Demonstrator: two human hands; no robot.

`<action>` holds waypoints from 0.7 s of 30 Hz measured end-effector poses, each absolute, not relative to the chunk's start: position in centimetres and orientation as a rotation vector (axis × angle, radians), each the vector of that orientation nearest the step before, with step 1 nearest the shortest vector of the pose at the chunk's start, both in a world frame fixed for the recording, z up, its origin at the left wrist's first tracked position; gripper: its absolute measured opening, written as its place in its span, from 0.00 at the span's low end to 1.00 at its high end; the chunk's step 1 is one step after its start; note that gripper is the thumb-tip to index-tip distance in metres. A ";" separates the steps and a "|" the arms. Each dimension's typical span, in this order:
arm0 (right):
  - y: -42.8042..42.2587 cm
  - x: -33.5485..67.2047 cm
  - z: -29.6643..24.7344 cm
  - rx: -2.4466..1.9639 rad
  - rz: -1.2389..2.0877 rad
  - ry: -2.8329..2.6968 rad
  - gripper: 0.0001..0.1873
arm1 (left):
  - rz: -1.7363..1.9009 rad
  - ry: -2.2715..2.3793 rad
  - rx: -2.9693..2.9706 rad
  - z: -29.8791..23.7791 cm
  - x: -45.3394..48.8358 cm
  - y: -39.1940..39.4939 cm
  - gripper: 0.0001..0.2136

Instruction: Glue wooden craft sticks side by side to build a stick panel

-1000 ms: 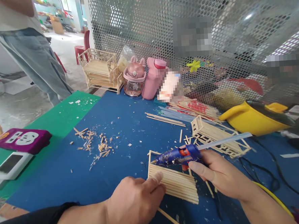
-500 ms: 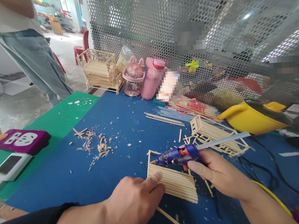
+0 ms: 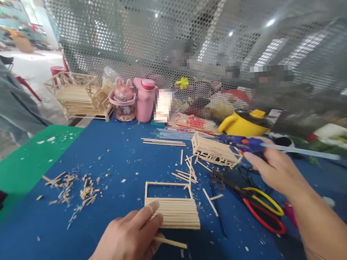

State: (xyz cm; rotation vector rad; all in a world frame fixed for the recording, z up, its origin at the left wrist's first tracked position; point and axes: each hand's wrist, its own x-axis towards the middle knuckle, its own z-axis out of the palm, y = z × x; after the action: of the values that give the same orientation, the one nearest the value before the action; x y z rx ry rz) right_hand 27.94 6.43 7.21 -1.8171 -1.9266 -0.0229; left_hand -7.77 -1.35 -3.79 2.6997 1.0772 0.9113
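Panel of pale wooden slats point(image 3: 180, 214) stretches right from the left grip point(image 3: 127, 236) holding its edge, well left of the right grip point(image 3: 274, 167) wrapped round a blue plastic glue gun point(image 3: 234, 140).

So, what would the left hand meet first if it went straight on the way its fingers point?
The stick panel: the left hand appears to be touching it now. Beyond that, probably the loose sticks, though depth is hard to judge.
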 end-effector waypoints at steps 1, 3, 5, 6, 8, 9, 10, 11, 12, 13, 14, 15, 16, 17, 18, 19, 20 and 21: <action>6.8 28.4 7.3 -1.889 -0.088 -1.956 0.14 | 0.926 1.066 2.707 -3.7 -7.7 -1.3 0.13; 7.9 28.9 7.3 -2.024 -0.170 -2.049 0.18 | 0.964 1.048 2.707 -3.5 -7.7 -1.4 0.20; 9.2 29.0 7.1 -2.086 -0.219 -2.168 0.17 | 1.015 1.051 2.665 -3.1 -7.8 -1.6 0.21; 9.9 28.9 6.9 -2.094 -0.240 -2.227 0.16 | 1.032 1.058 2.625 -2.8 -7.8 -1.7 0.18; 11.4 28.8 6.4 -2.107 -0.283 -2.309 0.16 | 1.035 1.086 2.516 -2.2 -7.8 -1.7 0.14; 12.2 28.8 6.1 -2.116 -0.304 -2.332 0.17 | 1.026 1.103 2.464 -1.9 -7.8 -1.6 0.13; 12.8 28.7 5.8 -2.127 -0.322 -2.345 0.17 | 1.005 1.123 2.426 -1.5 -7.7 -1.3 0.13; 13.3 28.7 5.4 -2.134 -0.336 -2.354 0.18 | 0.972 1.150 2.405 -1.1 -7.5 -1.0 0.13; 13.7 28.7 5.1 -2.136 -0.349 -2.361 0.18 | 0.927 1.180 2.405 -0.8 -7.3 -0.6 0.14; 13.9 28.7 4.8 -2.132 -0.363 -2.364 0.17 | 0.877 1.212 2.425 -0.4 -6.9 -0.1 0.15; 14.0 28.6 4.6 -2.120 -0.377 -2.364 0.16 | 0.820 1.235 2.460 -0.1 -6.5 0.3 0.16; 13.9 28.7 4.5 -2.107 -0.396 -2.354 0.16 | 0.774 1.246 2.505 0.2 -6.0 0.8 0.17; 13.7 28.7 4.4 -2.093 -0.418 -2.335 0.17 | 0.733 1.237 2.554 0.5 -5.5 1.2 0.18; 13.4 28.7 4.4 -2.080 -0.443 -2.305 0.19 | 0.699 1.213 2.600 0.7 -5.0 1.6 0.19; 13.0 28.7 4.5 -2.065 -0.468 -2.268 0.22 | 0.677 1.182 2.635 0.8 -4.5 2.0 0.19; 12.4 28.5 4.7 -2.049 -0.494 -2.224 0.25 | 0.670 1.147 2.655 0.8 -4.1 2.2 0.19; 11.6 28.3 4.9 -2.031 -0.521 -2.176 0.27 | 0.678 1.117 2.663 0.7 -3.8 2.4 0.20; 10.7 27.9 5.0 -2.017 -0.553 -2.125 0.28 | 0.692 1.093 2.663 0.6 -3.5 2.6 0.20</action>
State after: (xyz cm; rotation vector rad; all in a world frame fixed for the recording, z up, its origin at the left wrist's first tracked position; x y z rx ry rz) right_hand 27.88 10.71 5.02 -2.0166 -2.1250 -0.5531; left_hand -3.51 2.63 0.59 2.6630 1.0928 0.6918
